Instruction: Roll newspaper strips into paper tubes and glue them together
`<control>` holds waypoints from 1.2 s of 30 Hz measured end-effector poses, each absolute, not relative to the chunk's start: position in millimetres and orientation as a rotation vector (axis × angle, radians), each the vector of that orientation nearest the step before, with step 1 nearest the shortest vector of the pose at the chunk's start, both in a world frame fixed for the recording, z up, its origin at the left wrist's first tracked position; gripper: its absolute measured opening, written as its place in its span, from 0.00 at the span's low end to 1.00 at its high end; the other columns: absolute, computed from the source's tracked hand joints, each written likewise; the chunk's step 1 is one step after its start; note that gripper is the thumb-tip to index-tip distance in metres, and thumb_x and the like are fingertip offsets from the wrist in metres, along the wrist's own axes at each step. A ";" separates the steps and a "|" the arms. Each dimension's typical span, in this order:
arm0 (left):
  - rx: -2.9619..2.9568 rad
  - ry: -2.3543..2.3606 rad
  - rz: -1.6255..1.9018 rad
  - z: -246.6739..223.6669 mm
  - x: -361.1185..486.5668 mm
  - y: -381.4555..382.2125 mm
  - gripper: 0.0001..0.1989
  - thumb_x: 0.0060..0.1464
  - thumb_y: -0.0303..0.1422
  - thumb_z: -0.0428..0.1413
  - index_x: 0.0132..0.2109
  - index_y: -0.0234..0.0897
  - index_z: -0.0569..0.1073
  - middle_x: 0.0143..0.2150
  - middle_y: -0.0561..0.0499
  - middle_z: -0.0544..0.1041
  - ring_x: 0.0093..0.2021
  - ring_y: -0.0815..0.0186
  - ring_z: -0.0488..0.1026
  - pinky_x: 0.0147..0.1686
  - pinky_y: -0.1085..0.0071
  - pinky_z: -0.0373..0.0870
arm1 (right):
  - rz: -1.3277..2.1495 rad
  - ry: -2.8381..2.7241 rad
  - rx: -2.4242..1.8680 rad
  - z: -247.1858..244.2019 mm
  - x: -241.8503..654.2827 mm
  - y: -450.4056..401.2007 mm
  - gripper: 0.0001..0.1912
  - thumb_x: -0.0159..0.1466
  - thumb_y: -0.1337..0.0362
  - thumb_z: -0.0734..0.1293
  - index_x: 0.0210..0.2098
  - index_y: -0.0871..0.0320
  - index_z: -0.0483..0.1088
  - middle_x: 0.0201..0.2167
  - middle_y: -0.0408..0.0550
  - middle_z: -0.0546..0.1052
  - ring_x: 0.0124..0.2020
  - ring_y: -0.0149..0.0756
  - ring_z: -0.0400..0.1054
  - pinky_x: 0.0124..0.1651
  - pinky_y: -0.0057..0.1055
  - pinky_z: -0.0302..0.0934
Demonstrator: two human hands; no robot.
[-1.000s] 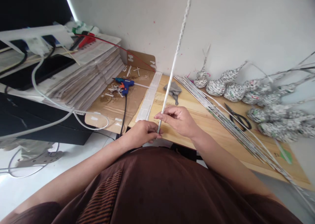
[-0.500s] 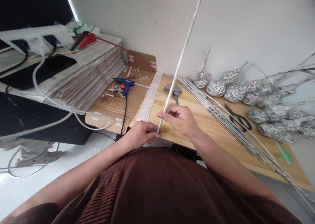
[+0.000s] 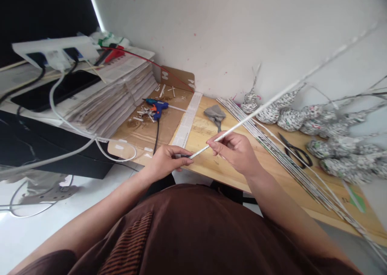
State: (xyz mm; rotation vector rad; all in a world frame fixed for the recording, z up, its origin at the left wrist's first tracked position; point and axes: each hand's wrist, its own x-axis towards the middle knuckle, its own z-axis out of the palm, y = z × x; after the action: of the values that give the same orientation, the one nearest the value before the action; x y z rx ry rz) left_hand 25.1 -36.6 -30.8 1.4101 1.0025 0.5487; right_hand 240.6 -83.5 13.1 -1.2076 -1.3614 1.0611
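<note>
A long, thin rolled paper stick [image 3: 256, 112] slants up to the right in front of the wall, its far end blurred. My left hand [image 3: 165, 162] pinches its lower end between thumb and fingers. A little farther up the stick, my right hand [image 3: 236, 150] grips it with thumb and fingertips. Both hands are above the front edge of the wooden table [image 3: 205, 168]. Just beyond my right hand lies a grey cloth [image 3: 215, 113]. A bundle of similar paper sticks [image 3: 272, 152] rests on the table to the right.
A blue glue gun [image 3: 159, 109] lies on cardboard among white scraps. Stacked newspapers [image 3: 121, 93], a phone [image 3: 57, 90] and a power strip [image 3: 54, 49] are at left. Black scissors [image 3: 298, 156] and several woven paper gourd shapes [image 3: 290, 119] are at right. Cables hang at left.
The paper stick has tilted from nearly upright to a slant toward the right. My right hand has moved right and slightly down, and my left hand slightly left.
</note>
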 end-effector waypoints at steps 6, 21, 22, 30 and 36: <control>1.087 0.856 0.822 -33.1 20.1 -26.2 0.10 0.44 0.34 0.65 0.34 0.33 0.79 0.28 0.50 0.78 0.26 0.72 0.72 0.20 0.82 0.67 | 1.013 -1.242 -1.209 10.1 238.7 -88.7 0.11 0.56 0.59 0.72 0.32 0.60 0.72 0.21 0.45 0.74 0.20 0.28 0.65 0.19 0.24 0.55; 0.492 0.730 1.164 -21.1 42.3 -9.5 0.06 0.52 0.31 0.60 0.35 0.33 0.72 0.34 0.49 0.78 0.33 0.71 0.77 0.28 0.80 0.75 | 1.353 -1.235 -1.244 -13.6 205.0 -99.0 0.17 0.65 0.51 0.60 0.39 0.59 0.70 0.28 0.44 0.72 0.21 0.28 0.69 0.19 0.24 0.59; 0.495 0.738 1.187 -21.2 41.2 -7.1 0.06 0.52 0.31 0.60 0.35 0.33 0.71 0.34 0.49 0.77 0.34 0.70 0.77 0.30 0.79 0.75 | 1.401 -1.382 -1.254 -9.2 204.9 -105.5 0.18 0.67 0.52 0.59 0.38 0.59 0.71 0.28 0.46 0.73 0.23 0.30 0.69 0.21 0.25 0.61; 0.468 0.689 1.308 -22.0 40.4 6.7 0.08 0.54 0.34 0.59 0.34 0.35 0.68 0.29 0.54 0.72 0.32 0.68 0.75 0.41 0.62 0.76 | 0.146 -2.073 -1.400 12.7 221.8 -117.5 0.20 0.64 0.63 0.64 0.56 0.54 0.65 0.49 0.55 0.73 0.51 0.47 0.65 0.55 0.48 0.59; 0.322 0.630 1.352 -11.6 49.7 13.2 0.08 0.60 0.34 0.52 0.33 0.36 0.66 0.24 0.55 0.66 0.23 0.73 0.67 0.32 0.71 0.73 | 0.611 -1.930 -1.572 -18.1 226.8 -109.8 0.14 0.69 0.60 0.56 0.47 0.54 0.70 0.33 0.49 0.74 0.34 0.38 0.70 0.38 0.35 0.63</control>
State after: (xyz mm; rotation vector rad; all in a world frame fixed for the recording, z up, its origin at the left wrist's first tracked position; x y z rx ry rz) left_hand 49.7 13.2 -11.6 0.3218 0.6301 1.3517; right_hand 226.8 -109.8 -18.1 -1.5724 -1.9303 0.6106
